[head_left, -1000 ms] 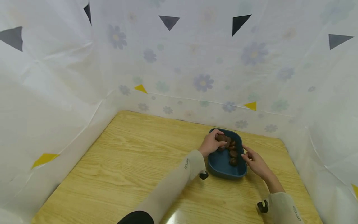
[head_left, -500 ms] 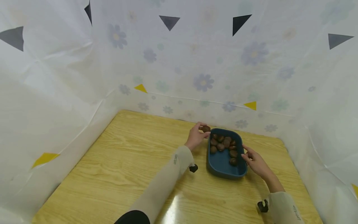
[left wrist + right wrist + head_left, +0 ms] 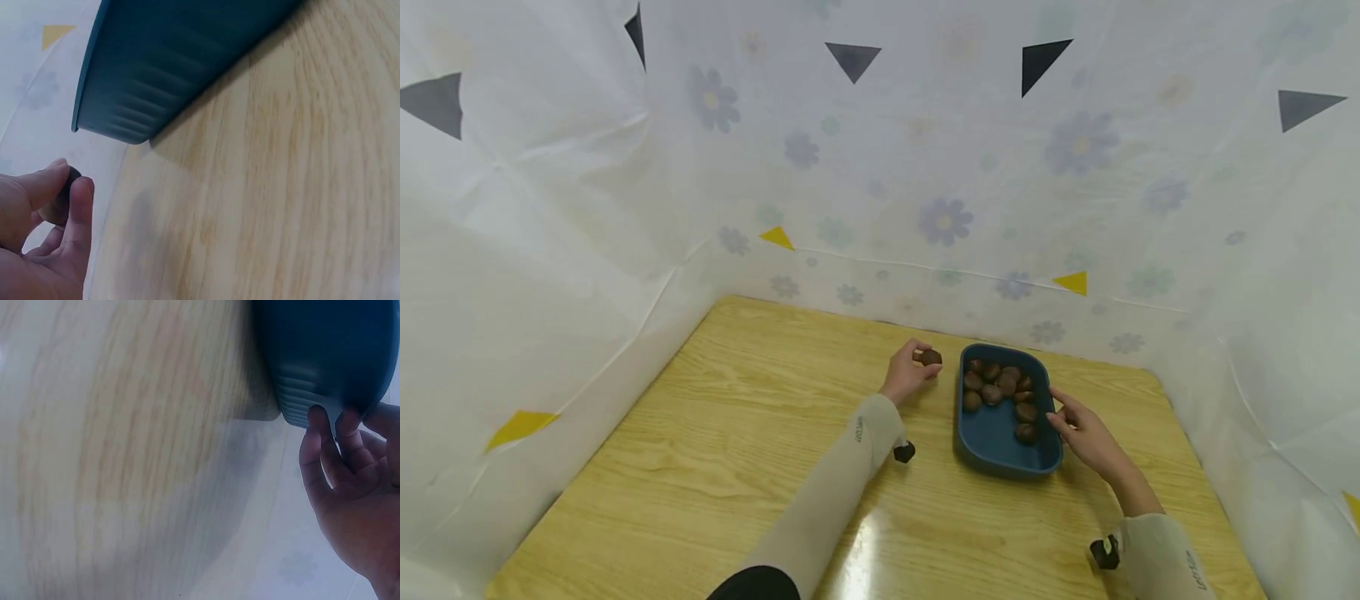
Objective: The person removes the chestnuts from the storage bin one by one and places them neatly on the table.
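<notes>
– Left hand?
– Pinching, near the worktop's far edge, sleeved forearm stretched diagonally.
– Right hand?
– Near far right corner, fingers loosely bent, I think; wrist view dim.

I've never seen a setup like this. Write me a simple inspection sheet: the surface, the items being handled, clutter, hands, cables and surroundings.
Surface: wood-grain tabletop, with a bright reflection nearer the person.
Items: blue container holding chestnuts, mostly toward its far end; one held chestnut is outside it.
Clutter: nothing seen.
Left hand: pinches the held chestnut, left of the container.
Right hand: holds the container's right side.
Cables: nothing seen.
Surroundings: white flower-printed sheeting, with black triangles, grey triangles and yellow triangles.
</notes>
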A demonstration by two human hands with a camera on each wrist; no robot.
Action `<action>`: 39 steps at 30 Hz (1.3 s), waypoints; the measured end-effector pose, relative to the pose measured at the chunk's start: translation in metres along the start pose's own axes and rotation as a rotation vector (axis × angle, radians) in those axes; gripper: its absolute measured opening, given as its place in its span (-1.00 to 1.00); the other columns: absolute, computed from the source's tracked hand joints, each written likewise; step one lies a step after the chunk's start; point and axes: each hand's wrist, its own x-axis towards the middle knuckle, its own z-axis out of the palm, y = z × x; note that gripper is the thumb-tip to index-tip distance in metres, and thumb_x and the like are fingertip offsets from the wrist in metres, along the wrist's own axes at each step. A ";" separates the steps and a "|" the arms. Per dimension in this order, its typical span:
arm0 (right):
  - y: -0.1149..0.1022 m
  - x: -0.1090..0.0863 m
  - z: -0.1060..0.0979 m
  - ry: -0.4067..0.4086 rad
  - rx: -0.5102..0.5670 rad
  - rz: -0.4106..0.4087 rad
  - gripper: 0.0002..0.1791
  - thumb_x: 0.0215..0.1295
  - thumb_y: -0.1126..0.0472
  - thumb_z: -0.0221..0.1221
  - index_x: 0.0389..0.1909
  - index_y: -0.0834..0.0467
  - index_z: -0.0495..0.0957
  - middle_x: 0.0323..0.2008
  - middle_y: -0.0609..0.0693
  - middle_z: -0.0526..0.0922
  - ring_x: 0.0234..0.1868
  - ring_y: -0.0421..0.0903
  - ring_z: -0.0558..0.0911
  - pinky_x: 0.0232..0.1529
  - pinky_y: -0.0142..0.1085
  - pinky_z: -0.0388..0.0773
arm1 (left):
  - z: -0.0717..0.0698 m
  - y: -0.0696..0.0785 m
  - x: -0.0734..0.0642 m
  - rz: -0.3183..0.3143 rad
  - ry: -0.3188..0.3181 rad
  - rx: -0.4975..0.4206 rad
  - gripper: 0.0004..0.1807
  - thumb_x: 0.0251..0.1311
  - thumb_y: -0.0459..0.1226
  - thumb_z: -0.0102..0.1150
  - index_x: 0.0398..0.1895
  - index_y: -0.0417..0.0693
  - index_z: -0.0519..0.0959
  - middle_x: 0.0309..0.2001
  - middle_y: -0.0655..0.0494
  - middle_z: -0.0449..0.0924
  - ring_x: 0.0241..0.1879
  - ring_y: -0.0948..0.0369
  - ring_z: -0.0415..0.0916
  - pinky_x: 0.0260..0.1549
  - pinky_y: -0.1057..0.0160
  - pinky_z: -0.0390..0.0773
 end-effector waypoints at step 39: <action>-0.001 0.002 0.004 -0.001 0.006 -0.027 -0.30 0.69 0.05 -0.03 0.63 0.32 0.02 -0.35 0.07 0.44 -0.51 -0.16 0.34 -0.49 -0.26 0.38 | -0.009 -0.010 -0.004 -0.086 -0.008 0.419 -0.51 0.33 -0.26 0.39 0.29 -0.20 0.59 0.20 -0.15 0.62 0.17 -0.07 0.58 0.16 -0.04 0.65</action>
